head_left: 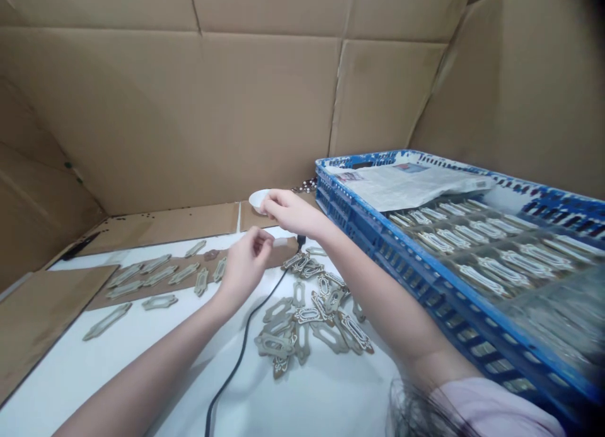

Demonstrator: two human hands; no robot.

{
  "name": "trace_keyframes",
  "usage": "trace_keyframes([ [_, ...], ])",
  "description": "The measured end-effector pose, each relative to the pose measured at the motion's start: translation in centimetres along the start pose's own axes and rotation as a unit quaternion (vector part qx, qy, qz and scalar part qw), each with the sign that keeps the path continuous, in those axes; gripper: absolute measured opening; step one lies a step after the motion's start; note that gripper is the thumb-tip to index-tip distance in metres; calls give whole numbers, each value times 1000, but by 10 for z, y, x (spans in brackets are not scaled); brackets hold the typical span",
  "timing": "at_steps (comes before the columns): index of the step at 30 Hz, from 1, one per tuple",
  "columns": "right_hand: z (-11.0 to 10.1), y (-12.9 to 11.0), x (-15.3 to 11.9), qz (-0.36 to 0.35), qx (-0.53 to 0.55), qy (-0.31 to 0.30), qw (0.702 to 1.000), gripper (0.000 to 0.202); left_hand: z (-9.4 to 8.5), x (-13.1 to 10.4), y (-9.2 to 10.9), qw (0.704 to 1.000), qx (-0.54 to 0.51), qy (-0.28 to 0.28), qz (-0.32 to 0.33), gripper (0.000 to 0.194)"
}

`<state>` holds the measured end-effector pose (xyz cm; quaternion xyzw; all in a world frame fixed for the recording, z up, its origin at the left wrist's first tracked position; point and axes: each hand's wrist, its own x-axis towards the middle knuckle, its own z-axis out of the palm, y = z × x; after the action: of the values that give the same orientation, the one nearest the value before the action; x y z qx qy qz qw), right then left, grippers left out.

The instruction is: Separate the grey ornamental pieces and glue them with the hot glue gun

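Observation:
My right hand (290, 210) is at the right side of a small white bowl (256, 201), its fingers curled together over the edge. Whether they grip the rim or something small is hidden. Lower and to the left, my left hand (248, 260) has thumb and fingers pinched together, and what they hold, if anything, does not show. Just right of its fingertips is a small white strip (280, 242) on brown cardboard. A heap of ornate metal frame plates (307, 317) lies below my hands, and more plates (158, 276) are spread out to the left.
A blue plastic crate (359, 235) on the right holds rows of similar plates (510, 260), partly under newspaper (406, 181). A black cable (246, 336) crosses the white tabletop (283, 405). Cardboard walls (265, 109) enclose the back and sides. Small dark and white bits (306, 185) lie behind the bowl.

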<state>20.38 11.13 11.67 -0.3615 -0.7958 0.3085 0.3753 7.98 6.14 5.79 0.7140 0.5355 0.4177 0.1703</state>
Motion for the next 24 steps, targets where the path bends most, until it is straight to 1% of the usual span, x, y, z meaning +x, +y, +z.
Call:
trace_keyframes([
  [1,-1,1,-1,11,-13,-7,1000,16,-5,3,-2,999,-36,26,-19,13],
  [3,-1,3,-4,34,-38,-12,999,19,-12,7,-7,993,-89,67,-36,14],
  [6,1,7,-13,66,-81,5,995,25,-14,10,-13,986,-132,94,-28,16],
  [8,5,8,-21,77,-100,21,992,31,-11,10,-14,984,-154,87,-17,17],
  [10,9,8,-31,82,-97,37,991,34,-7,9,-12,983,-169,67,-3,16],
  [13,12,7,-47,98,-102,82,987,31,-1,8,-5,982,-186,43,9,16],
  [15,10,7,-58,108,-123,117,980,29,4,7,0,979,-200,35,12,16],
  [17,7,10,-71,110,-122,138,977,26,11,5,4,976,-214,26,18,16],
  [20,3,14,-90,121,-70,138,981,22,22,-1,8,975,-222,11,25,15],
  [24,5,20,-109,166,14,134,977,21,34,-11,8,975,-221,-9,26,12],
])
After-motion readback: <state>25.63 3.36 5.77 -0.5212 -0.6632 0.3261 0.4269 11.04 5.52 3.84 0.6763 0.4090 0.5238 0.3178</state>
